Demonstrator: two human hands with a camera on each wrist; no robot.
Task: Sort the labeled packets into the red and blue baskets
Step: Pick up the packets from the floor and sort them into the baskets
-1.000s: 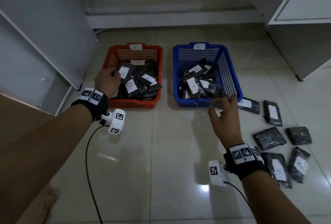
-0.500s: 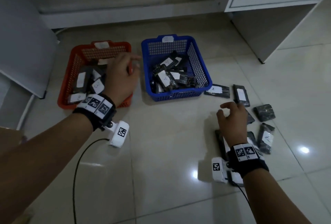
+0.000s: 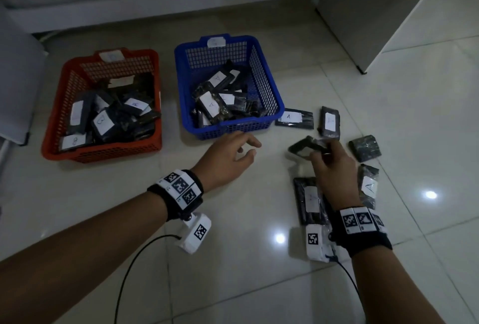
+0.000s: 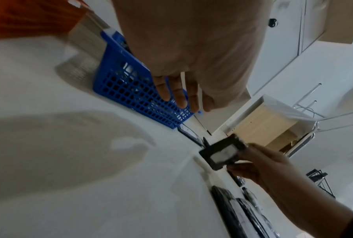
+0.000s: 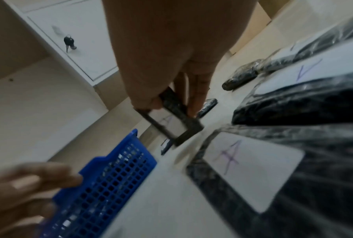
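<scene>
My right hand (image 3: pixel 327 156) pinches a black packet (image 3: pixel 304 148) with a white label and holds it just above the floor, right of the blue basket (image 3: pixel 269 95). In the right wrist view the packet (image 5: pixel 172 120) sits between thumb and fingers, its label reading A. My left hand (image 3: pixel 234 154) hovers open and holds nothing, in front of the blue basket's near wall. The red basket (image 3: pixel 59 106) stands to the left. Both baskets hold several labeled packets. More packets lie on the floor around my right hand: one marked A (image 3: pixel 294 118) beside the blue basket and another (image 3: pixel 368 185) near my wrist.
A white cabinet (image 3: pixel 363 13) stands at the back right with a gap beneath it. A grey panel (image 3: pixel 15 85) leans at the left, next to the red basket. A black cable (image 3: pixel 134 266) runs from my left wrist across the glossy tiles.
My left hand has swung from over the red basket to the floor in front of the blue one. My right hand has dropped to the pile and picked up a packet.
</scene>
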